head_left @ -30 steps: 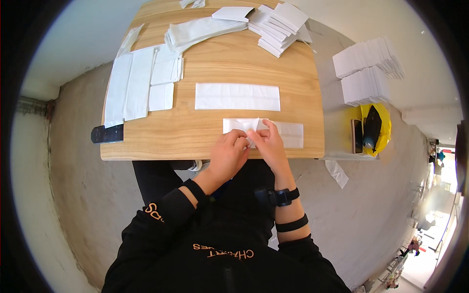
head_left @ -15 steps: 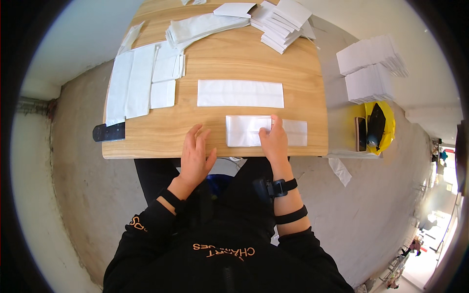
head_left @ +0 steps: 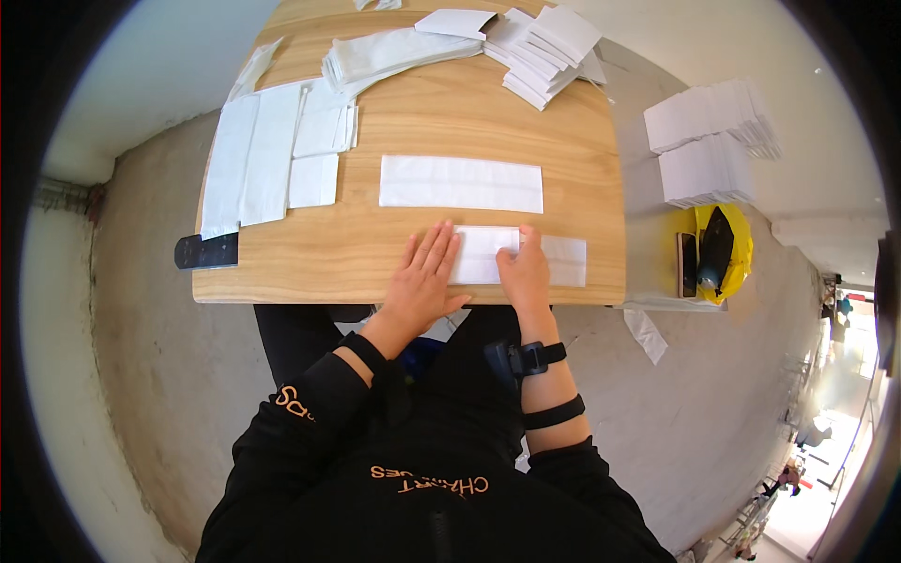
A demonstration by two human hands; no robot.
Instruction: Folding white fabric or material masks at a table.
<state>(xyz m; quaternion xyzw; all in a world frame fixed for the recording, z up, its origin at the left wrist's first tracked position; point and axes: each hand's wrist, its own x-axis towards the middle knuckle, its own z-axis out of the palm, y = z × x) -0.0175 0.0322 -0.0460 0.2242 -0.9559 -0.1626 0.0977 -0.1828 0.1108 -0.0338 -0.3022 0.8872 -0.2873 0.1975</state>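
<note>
A long white pouch (head_left: 566, 262) lies crosswise near the front edge of the table, with a brighter white rectangular piece (head_left: 485, 255) at its left part; whether that is a card or a folded layer I cannot tell. My left hand (head_left: 424, 284) is open, its fingers laid flat over the left end of that piece. At the piece's right edge my right hand (head_left: 526, 274) is closed, thumb and forefinger gripping there, the other fingers curled under and hidden. Just beyond them, another long white pouch (head_left: 460, 184) rests flat on the wood.
Flat white pouches (head_left: 267, 155) cover the table's left side, with a bundle (head_left: 399, 53) farther back. Folded white cards (head_left: 549, 52) are piled back right. More white stacks (head_left: 704, 145) stand off the right edge, near a yellow bag (head_left: 737, 249) and a phone (head_left: 688, 263).
My left hand has moved right and come down from above the table onto the white piece's left end. My right hand keeps its place at the piece's right edge.
</note>
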